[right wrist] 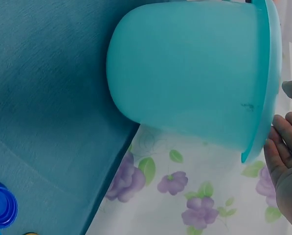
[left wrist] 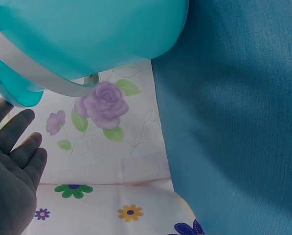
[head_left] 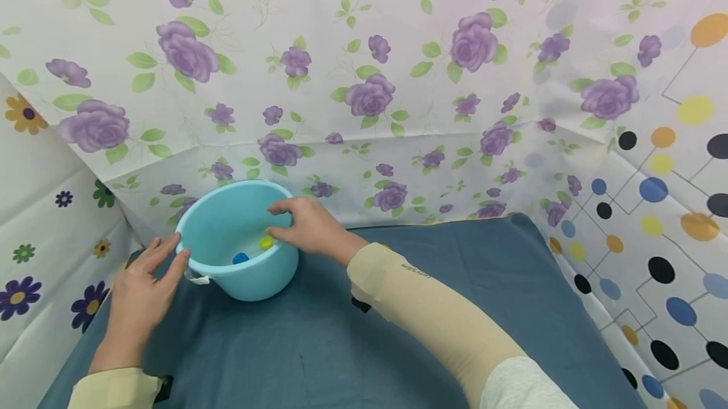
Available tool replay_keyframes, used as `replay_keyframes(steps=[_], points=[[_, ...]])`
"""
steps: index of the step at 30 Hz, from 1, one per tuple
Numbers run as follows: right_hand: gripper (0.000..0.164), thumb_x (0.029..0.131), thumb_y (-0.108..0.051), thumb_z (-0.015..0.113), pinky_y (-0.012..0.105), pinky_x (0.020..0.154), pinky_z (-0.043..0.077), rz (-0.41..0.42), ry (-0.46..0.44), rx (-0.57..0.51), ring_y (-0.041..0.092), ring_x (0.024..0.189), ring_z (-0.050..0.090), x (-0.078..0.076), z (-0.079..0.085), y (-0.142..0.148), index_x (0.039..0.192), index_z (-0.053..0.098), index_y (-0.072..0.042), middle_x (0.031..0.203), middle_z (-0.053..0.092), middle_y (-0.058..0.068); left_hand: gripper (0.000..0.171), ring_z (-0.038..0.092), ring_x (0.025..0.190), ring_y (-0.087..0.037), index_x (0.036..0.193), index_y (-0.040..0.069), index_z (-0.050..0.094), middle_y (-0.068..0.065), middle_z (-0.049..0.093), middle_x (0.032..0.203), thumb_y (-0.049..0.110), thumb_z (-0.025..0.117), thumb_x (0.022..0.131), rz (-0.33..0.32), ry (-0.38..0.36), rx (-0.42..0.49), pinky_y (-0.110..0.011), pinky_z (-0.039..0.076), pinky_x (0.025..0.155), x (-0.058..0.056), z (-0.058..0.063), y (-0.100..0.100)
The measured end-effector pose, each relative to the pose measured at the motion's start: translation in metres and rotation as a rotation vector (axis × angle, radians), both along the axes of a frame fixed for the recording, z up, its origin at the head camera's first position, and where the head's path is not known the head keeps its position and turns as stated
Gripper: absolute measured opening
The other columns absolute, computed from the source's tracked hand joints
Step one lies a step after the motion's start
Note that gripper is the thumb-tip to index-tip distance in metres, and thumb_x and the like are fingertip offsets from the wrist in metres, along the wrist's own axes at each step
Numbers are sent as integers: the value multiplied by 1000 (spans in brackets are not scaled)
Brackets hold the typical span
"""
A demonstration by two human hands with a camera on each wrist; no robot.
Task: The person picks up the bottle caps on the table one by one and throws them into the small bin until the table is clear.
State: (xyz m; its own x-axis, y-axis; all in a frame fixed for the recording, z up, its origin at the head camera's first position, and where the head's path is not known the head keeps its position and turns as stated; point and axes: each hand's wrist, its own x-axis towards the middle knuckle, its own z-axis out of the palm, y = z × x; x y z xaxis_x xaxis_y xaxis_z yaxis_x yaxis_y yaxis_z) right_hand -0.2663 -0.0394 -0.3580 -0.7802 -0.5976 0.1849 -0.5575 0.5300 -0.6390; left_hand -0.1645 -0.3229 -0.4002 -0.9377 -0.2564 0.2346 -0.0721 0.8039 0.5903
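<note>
A light-blue plastic bucket (head_left: 256, 279) stands upright on the blue cloth. Inside it lie a small blue cap (head_left: 241, 258) and a small yellow cap (head_left: 266, 243). At the bucket's left rim, my left hand (head_left: 145, 289) touches with its fingertips, the fingers fairly straight in the left wrist view. My right hand (head_left: 309, 224) is over the right rim, thumb and fingers parted with nothing between them. In the right wrist view its fingers lie beside the rim; contact there is hard to tell. A white handle (left wrist: 43, 76) hangs against the bucket's side.
A blue bottle cap (right wrist: 1, 205) lies on the cloth (head_left: 341, 346) to the bucket's right, mostly hidden by my right arm in the head view. Flower-printed sheeting (head_left: 318, 48) rises close behind the bucket, and dotted sheeting (head_left: 671, 257) stands at the right.
</note>
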Motion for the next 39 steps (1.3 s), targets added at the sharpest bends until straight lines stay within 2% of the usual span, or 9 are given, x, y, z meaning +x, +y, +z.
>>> replay_keyframes(steps=[9,16,25,31,39], points=[[44,86,-40,65,28,96,49,-51,5,-70,7,119,54,-6,0,28,127,58,-25,126,60,-9,55,24,142,-34,143,37,32,-6,28,153,54,46,92,-1,-1,5,-75,28,90,1,0,-1],[43,87,-44,62,33,98,48,-106,8,-89,9,122,52,-9,-3,62,126,58,-28,128,58,-11,56,23,142,-34,144,37,31,-7,26,154,55,45,92,8,-19,4,-75,28,89,1,0,-1],[37,87,-39,64,32,93,51,-161,143,-130,10,113,59,-8,-16,110,121,62,-25,122,64,-6,56,24,142,-34,144,36,32,-8,27,153,55,45,92,1,-2,4,-74,31,88,2,0,0],[38,87,-43,63,36,94,50,-217,67,-110,10,117,55,3,-23,139,123,59,-32,124,61,-11,57,25,142,-33,144,37,32,-7,26,153,56,44,92,2,-4,10,-73,32,87,1,-1,0],[39,85,-44,64,39,95,50,-246,5,-89,14,117,57,17,-43,169,121,61,-28,125,62,-6,56,24,142,-34,143,40,30,-6,25,154,58,44,91,8,-12,14,-74,30,88,0,-3,-2]])
